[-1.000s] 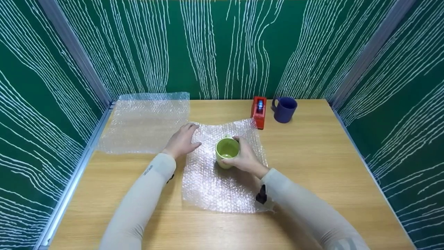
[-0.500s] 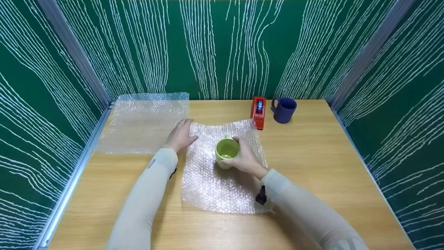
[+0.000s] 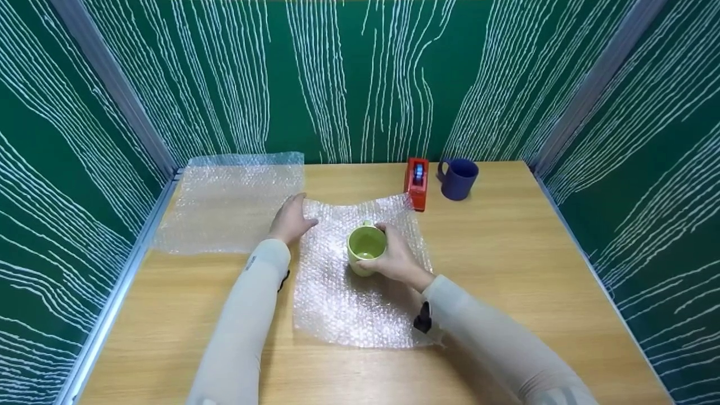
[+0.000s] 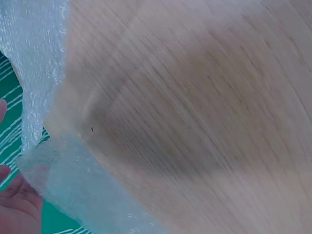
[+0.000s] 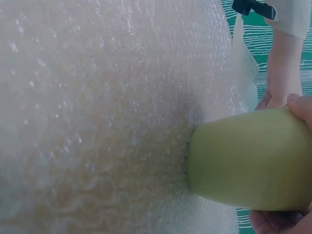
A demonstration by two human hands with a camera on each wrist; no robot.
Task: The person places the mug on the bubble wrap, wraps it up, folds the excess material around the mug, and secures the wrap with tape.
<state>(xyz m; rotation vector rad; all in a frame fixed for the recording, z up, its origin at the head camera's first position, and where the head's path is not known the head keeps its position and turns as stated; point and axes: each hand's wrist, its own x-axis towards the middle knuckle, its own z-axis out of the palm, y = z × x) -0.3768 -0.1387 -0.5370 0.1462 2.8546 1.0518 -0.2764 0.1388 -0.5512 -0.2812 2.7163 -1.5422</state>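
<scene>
On the pale wooden desk (image 3: 534, 315) lies a clear, roughly rectangular bubble-wrap sheet (image 3: 343, 309); my left hand (image 3: 289, 220), thumb and fingers spread apart, is at its far left corner; my right hand (image 3: 398, 256) grips a lime-green round mug (image 3: 365, 248), standing upright near the sheet's middle.

Green mug (image 3: 367, 247), upright, on spread bubble wrap (image 3: 337, 315)
</scene>
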